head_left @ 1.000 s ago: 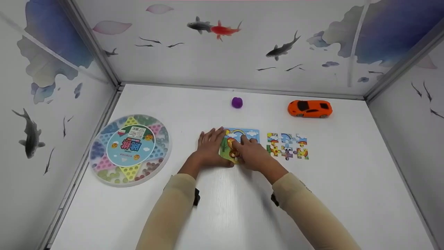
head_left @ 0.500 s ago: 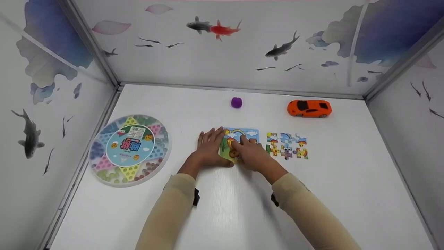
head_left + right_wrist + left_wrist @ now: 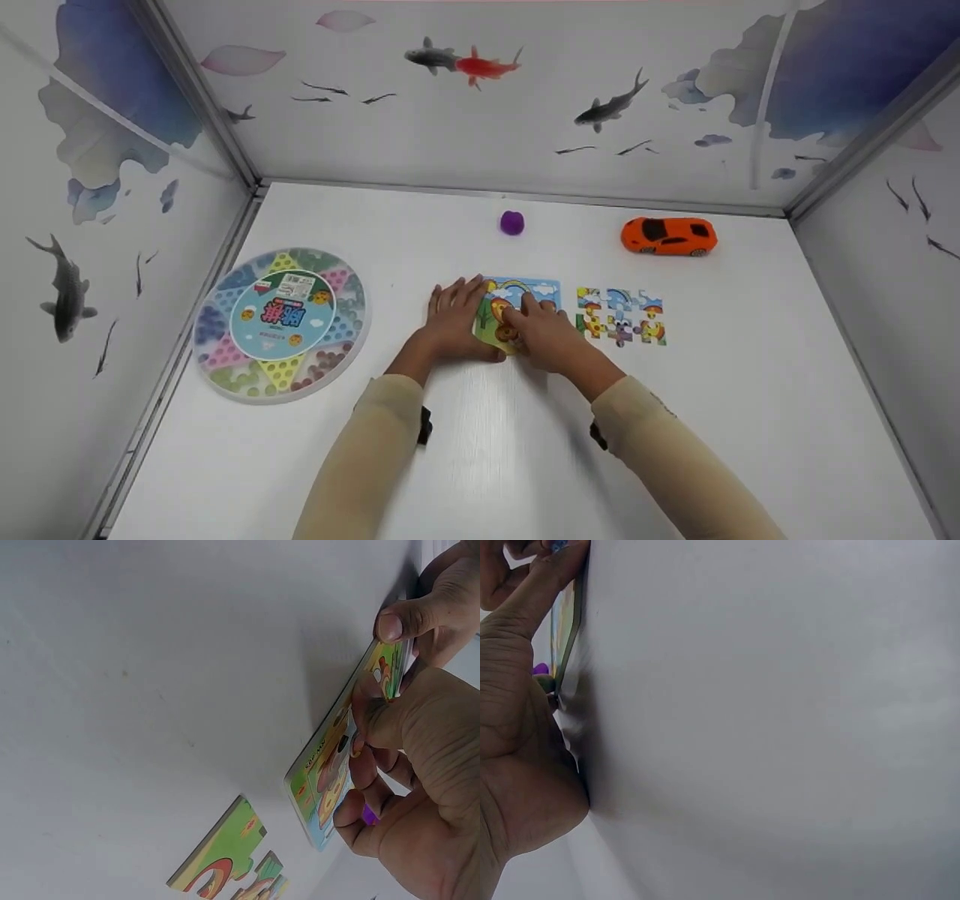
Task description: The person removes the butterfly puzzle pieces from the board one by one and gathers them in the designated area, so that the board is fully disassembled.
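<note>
A small jigsaw board (image 3: pixel 486 324) with a bright cartoon picture lies mid-table. The left hand (image 3: pixel 454 322) rests along its left side, fingers spread and straight; its thumb (image 3: pixel 391 626) lies on the near corner. Over the board's right half, the right hand (image 3: pixel 551 330) pinches with thumb and forefinger at a puzzle piece (image 3: pixel 356 753); only a small yellow bit of it shows. The other right fingers curl above the picture. Several loose puzzle pieces (image 3: pixel 620 298) lie in two rows right of the board; the right wrist view shows some pieces (image 3: pixel 225 840) at its bottom.
A round Chinese checkers box (image 3: pixel 352 322) lies at the left. Behind the board sits a small purple object (image 3: pixel 512 223), and an orange toy car (image 3: pixel 669 236) stands at the back right. Panels printed with fish (image 3: pixel 487 66) enclose the white table (image 3: pixel 465 450).
Both hands stay at the same places on the board. The right wrist shifts very slightly; the loose pieces, car and checkers box have not moved.
</note>
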Motion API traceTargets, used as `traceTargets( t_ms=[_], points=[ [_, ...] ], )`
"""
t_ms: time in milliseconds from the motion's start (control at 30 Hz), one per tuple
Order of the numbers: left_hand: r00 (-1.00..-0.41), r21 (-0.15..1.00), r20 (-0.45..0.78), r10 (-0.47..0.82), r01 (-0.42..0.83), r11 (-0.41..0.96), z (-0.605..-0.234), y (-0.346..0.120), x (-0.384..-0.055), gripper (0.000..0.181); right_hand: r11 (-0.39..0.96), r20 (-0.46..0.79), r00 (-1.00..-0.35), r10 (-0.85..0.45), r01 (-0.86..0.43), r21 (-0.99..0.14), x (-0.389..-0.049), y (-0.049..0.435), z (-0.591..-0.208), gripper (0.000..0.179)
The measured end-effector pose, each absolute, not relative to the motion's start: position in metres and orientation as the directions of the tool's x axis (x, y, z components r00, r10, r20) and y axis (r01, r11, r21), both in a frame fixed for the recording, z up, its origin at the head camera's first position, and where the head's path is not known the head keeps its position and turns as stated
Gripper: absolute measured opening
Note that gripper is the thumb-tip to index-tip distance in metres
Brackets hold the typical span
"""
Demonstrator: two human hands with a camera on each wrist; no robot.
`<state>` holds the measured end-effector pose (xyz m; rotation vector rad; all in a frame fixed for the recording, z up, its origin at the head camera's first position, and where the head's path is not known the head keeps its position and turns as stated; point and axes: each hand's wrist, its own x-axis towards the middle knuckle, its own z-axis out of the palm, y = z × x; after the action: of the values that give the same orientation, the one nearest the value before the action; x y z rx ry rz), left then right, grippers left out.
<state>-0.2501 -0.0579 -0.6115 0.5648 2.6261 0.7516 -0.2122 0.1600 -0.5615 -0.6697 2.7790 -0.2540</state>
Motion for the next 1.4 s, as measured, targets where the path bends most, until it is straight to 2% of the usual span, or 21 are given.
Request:
traceTargets(
  t_ms=[367,533,700,933,1233,1400],
  points=[
    [-0.855,0.571,-0.225,0.467,0.272,0.775,-0.612,-0.059,-0.250,0.138,0.881,-0.272,-0.849,-0.454,-0.380,-0.283,-0.213,0.167,-0.559,0.053],
    [-0.857,0.566,-0.224,0.464,0.273,0.778,-0.604,-0.058,-0.246,0.136,0.875,-0.269,-0.844,-0.463,-0.389,-0.287,-0.212,0.170,-0.558,0.049],
    [-0.861,0.570,-0.212,0.463,0.276,0.774,-0.601,-0.058,-0.244,0.134,0.866,-0.229,-0.844,-0.484,-0.425,-0.262,-0.209,0.174,-0.557,0.043],
    [-0.864,0.576,-0.207,0.460,0.272,0.771,-0.612,-0.059,-0.249,0.137,0.850,-0.137,-0.845,-0.517,-0.487,-0.202,-0.203,0.183,-0.558,0.043],
    [-0.865,0.587,-0.203,0.458,0.267,0.764,-0.607,-0.058,-0.246,0.135,0.841,-0.061,-0.857,-0.512,-0.485,-0.242,-0.200,0.199,-0.562,0.032],
    [-0.865,0.596,-0.198,0.462,0.268,0.757,-0.604,-0.058,-0.244,0.135,0.839,-0.042,-0.858,-0.511,-0.488,-0.241,-0.198,0.210,-0.562,0.031]
  ],
)
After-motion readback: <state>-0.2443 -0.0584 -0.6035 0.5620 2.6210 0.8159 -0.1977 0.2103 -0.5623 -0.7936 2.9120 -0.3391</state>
